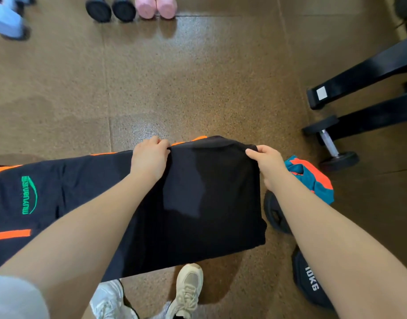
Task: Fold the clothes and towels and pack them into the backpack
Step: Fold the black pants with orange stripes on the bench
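Observation:
A black garment with orange stripes and a green logo [87,194] stretches from the left edge to the middle of the view, raised above the floor. Its right end is folded over into a dark rectangle. My left hand [149,157] grips the far edge of this fold at its left corner. At the fold's right corner, my right hand [268,164] pinches the cloth between thumb and fingers. A teal and orange garment [313,178] lies crumpled on the floor just right of my right wrist. No backpack is in view.
Black weight plates [275,212] and a 10 kg plate [310,284] lie on the brown floor at the right. A black dumbbell [331,143] and a black rack's feet [363,77] stand further right. Pink dumbbells [156,6] and black dumbbells [110,9] sit at the top. My shoes [186,291] are below.

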`<state>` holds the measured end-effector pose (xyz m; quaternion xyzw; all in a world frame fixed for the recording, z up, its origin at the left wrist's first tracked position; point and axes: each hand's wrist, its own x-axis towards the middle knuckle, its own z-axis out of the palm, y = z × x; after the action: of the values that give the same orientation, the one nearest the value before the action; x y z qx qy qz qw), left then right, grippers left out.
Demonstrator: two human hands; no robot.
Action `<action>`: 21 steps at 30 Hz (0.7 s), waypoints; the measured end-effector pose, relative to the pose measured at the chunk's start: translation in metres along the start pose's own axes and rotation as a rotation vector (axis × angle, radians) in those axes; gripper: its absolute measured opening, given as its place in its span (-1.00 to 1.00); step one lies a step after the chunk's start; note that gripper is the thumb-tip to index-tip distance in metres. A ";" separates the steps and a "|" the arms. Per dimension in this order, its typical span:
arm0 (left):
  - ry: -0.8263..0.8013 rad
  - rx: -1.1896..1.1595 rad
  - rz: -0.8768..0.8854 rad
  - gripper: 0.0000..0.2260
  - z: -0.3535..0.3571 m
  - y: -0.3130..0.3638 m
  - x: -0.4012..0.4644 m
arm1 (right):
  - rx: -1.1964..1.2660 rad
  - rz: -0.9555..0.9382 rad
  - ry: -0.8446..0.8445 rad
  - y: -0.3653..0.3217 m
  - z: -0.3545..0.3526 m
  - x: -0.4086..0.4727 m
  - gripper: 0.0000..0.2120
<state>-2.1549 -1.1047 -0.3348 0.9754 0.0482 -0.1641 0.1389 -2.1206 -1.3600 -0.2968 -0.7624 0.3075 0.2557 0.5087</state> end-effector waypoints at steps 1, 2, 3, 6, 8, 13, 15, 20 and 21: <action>0.005 -0.007 -0.012 -0.79 -0.004 -0.002 0.001 | 0.038 -0.033 -0.024 -0.002 -0.001 -0.004 -0.90; 0.019 -0.010 -0.024 -0.82 -0.007 -0.005 0.002 | 0.092 -0.060 -0.059 -0.003 -0.003 -0.007 -0.89; 0.034 -0.007 -0.035 -0.85 -0.009 -0.007 0.001 | 0.168 -0.068 -0.105 -0.002 -0.004 -0.009 -0.86; 0.045 -0.013 -0.010 -0.86 -0.011 -0.009 -0.006 | 0.302 0.001 -0.249 -0.003 -0.005 -0.022 -0.81; 0.026 -0.024 0.023 -0.72 -0.007 -0.010 -0.009 | 0.267 -0.047 -0.271 -0.004 -0.001 -0.027 -0.80; 0.087 0.059 0.029 -0.86 -0.012 -0.016 0.000 | 0.205 -0.298 -0.022 -0.028 0.007 -0.017 -0.81; 0.149 0.057 0.006 -0.88 -0.019 -0.022 0.004 | 0.112 -0.351 0.071 -0.038 0.009 -0.008 -0.79; 0.134 -0.151 -0.014 -0.62 -0.007 -0.030 -0.018 | -0.109 -0.144 0.124 -0.008 0.023 0.011 -0.69; 0.146 -0.147 0.045 -0.58 0.001 -0.030 -0.031 | -0.108 -0.102 0.143 0.008 0.020 0.008 -0.67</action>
<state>-2.1881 -1.0777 -0.3328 0.9728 0.0482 -0.0853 0.2098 -2.1224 -1.3453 -0.3142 -0.8197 0.2895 0.1909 0.4558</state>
